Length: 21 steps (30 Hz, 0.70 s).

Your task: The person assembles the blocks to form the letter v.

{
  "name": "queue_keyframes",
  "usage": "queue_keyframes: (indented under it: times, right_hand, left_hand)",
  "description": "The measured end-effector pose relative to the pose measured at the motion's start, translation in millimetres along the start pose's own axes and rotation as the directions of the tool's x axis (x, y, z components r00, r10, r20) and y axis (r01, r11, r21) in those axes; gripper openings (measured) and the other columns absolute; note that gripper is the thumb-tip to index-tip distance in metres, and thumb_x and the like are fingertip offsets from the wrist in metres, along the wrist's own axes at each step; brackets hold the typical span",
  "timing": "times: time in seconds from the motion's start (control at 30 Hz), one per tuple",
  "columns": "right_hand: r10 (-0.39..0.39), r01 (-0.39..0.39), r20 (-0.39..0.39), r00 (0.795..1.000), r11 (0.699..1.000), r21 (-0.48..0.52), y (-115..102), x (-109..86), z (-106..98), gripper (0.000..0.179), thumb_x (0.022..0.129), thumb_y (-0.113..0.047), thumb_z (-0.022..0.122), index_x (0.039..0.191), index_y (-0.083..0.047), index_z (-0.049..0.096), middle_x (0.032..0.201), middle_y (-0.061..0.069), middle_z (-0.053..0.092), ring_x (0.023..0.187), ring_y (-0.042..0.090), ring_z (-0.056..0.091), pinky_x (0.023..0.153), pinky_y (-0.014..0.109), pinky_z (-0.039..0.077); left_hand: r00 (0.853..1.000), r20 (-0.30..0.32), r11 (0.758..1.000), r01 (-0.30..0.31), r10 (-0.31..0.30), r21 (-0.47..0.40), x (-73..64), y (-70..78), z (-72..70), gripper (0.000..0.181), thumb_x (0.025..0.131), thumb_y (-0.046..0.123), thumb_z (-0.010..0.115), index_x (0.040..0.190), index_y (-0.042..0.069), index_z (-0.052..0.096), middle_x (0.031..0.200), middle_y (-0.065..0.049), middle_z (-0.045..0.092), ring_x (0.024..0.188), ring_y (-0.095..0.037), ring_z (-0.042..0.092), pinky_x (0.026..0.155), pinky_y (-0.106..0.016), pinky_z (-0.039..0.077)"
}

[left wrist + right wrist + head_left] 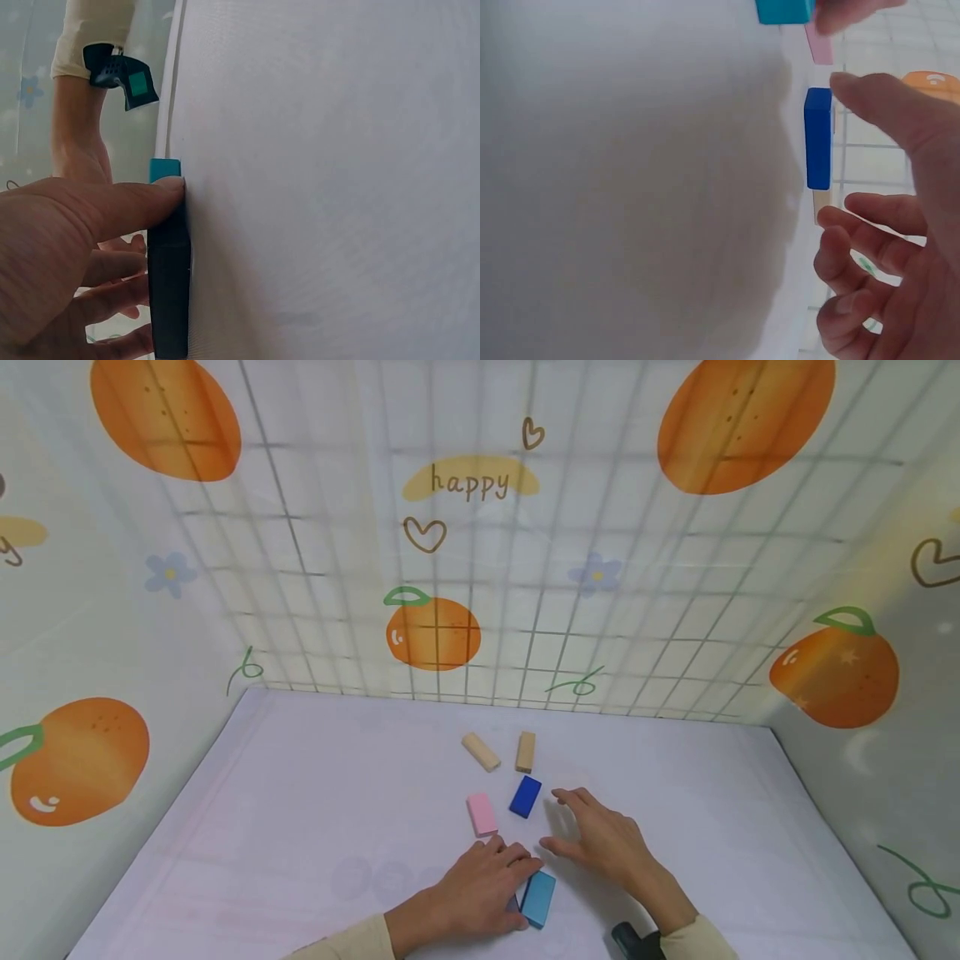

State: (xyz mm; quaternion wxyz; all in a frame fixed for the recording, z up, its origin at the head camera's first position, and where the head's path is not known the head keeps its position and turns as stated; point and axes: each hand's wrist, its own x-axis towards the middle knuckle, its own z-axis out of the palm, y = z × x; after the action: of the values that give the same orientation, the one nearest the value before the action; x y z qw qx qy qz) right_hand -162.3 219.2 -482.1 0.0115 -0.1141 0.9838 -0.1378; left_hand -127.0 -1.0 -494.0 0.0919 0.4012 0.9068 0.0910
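My left hand [483, 885] lies low over the near part of the table, gripping a dark block [169, 292] between thumb and fingers. Most of that block is hidden under the hand in the head view. Right beside it is a light blue block [538, 900], with the thumb and a fingertip close to its two ends. My right hand [603, 839] hovers to the right, thumb and fingers spread and holding nothing. Just left of its fingertips lies a dark blue block [526, 797]. A pink block [482, 814] rests beyond the left hand's fingers.
Two plain wooden blocks [481, 752] [527, 752] lie farther back. Around the white table [315, 793] hangs a cloth printed with oranges and a grid. A dark wrist camera [636, 942] sits by the right sleeve.
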Motion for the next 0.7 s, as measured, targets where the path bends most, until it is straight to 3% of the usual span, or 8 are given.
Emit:
queue_keyframes:
  times: [0.13, 0.37, 0.7]
  right_hand:
    - [-0.009, 0.009, -0.007, 1.000, 1.000, -0.007, 2, -0.1, -1, 0.073, 0.079, -0.051, 0.083, 0.137, -0.013, 0.059, 0.129, 0.010, 0.061, 0.080, 0.018, 0.062, 0.061, 0.043, 0.054]
    - [-0.008, 0.008, -0.011, 1.000, 1.000, -0.007, 4, 2.7, -2, 0.073, 0.079, -0.051, 0.083, 0.135, -0.011, 0.060, 0.127, 0.010, 0.061, 0.084, 0.021, 0.063, 0.061, 0.047, 0.053]
    - [0.041, -0.040, 0.053, 0.998, 0.999, -0.006, 3, 14.1, 0, 0.081, 0.077, -0.057, 0.082, 0.139, -0.010, 0.057, 0.132, 0.013, 0.059, 0.097, 0.028, 0.065, 0.074, 0.054, 0.055]
  left_hand:
    - [1.000, -0.005, 1.000, -0.017, 0.017, 0.003, 0.5, 0.2, 0.0, 0.072, 0.086, 0.051, 0.077, 0.150, 0.030, 0.049, 0.143, 0.014, 0.051, 0.107, -0.009, 0.046, 0.093, -0.026, 0.043]
    - [0.998, -0.025, 0.999, -0.050, 0.050, 0.005, -0.9, -0.9, -0.1, 0.065, 0.087, 0.049, 0.077, 0.144, 0.030, 0.056, 0.138, 0.016, 0.055, 0.104, -0.008, 0.046, 0.088, -0.023, 0.042]
    - [0.999, -0.011, 0.999, -0.036, 0.036, -0.022, -0.4, -0.5, -0.3, 0.064, 0.086, 0.049, 0.078, 0.144, 0.031, 0.057, 0.137, 0.017, 0.055, 0.105, -0.007, 0.045, 0.089, -0.024, 0.042]
